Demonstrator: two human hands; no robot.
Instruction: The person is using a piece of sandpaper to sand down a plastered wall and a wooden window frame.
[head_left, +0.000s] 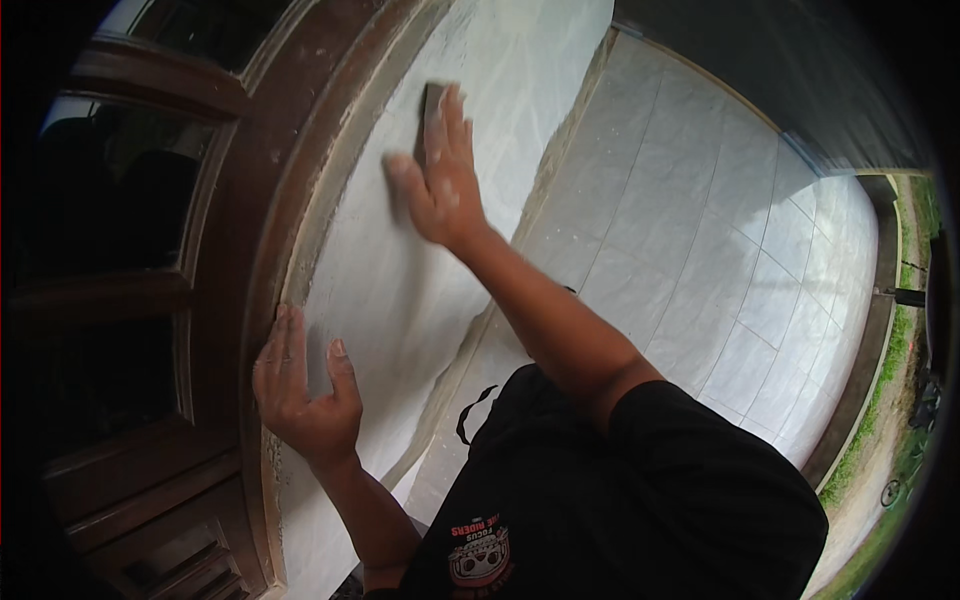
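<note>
White dust coats the fingers of my right hand (448, 187), which lies along a flat, dark grey-brown sanding block (433, 105) on the white plastered wall (390, 247). Most of the block is hidden under the hand; its exact kind is hard to tell. Lower down, my left hand (309, 397) rests with its fingertips at the wall's edge, beside the brown wooden window or door frame (259, 315). Its thumb is spread away from the fingers and it holds nothing. Bare cement-coloured plaster (324, 202) runs in a strip between the frame and the white surface.
Dark glass panes (112, 195) fill the wooden frame on the left. A pale tiled floor (675, 225) with a rough cement edge (551, 161) meets the wall. A dark sheet (810, 82) hangs at upper right. Grass (889, 367) lies beyond the floor's dark border (862, 382).
</note>
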